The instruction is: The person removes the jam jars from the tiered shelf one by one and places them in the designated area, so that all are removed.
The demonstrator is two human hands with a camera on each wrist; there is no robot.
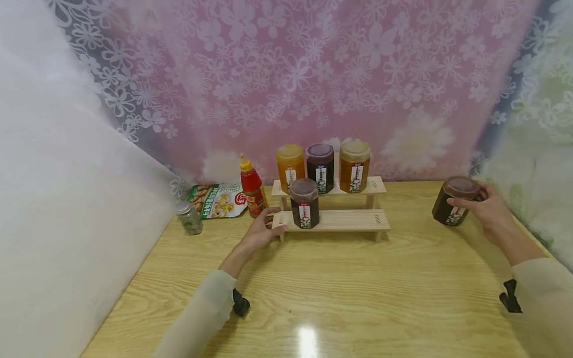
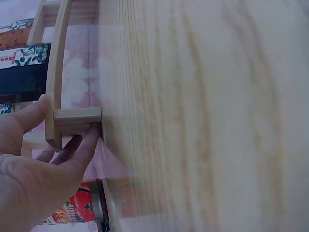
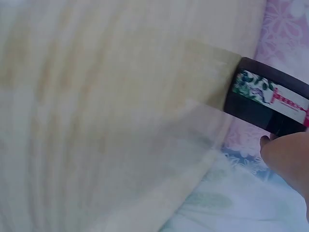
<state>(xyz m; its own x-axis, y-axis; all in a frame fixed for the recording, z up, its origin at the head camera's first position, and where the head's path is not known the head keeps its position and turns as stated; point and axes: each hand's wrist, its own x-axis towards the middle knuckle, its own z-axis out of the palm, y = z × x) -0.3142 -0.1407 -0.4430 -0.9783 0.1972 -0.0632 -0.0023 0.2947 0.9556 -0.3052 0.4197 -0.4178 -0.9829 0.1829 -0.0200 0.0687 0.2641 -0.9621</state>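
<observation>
My left hand [image 1: 261, 232] grips the left end of the lower board of a two-step wooden rack [image 1: 344, 219]. In the left wrist view the thumb lies on one face of the board and the fingers reach behind its leg [image 2: 79, 116]. A dark hexagonal jar [image 1: 304, 206] stands on that board near the hand. Far to the right, my right hand [image 1: 490, 206] holds another dark jar [image 1: 449, 206] by its side, label facing forward. Whether this jar's base touches the table cannot be told. The right wrist view shows its labelled side [image 3: 270, 99] and part of the hand.
On the upper board stand an orange-yellow jar [image 1: 291, 164], a dark jar [image 1: 320, 166] and an amber jar [image 1: 355, 169]. Left of the rack are a red sauce bottle [image 1: 253, 191], a green-and-white packet [image 1: 219, 200] and a small lidded glass jar [image 1: 190, 219]. A floral curtain [image 1: 304, 89] hangs behind.
</observation>
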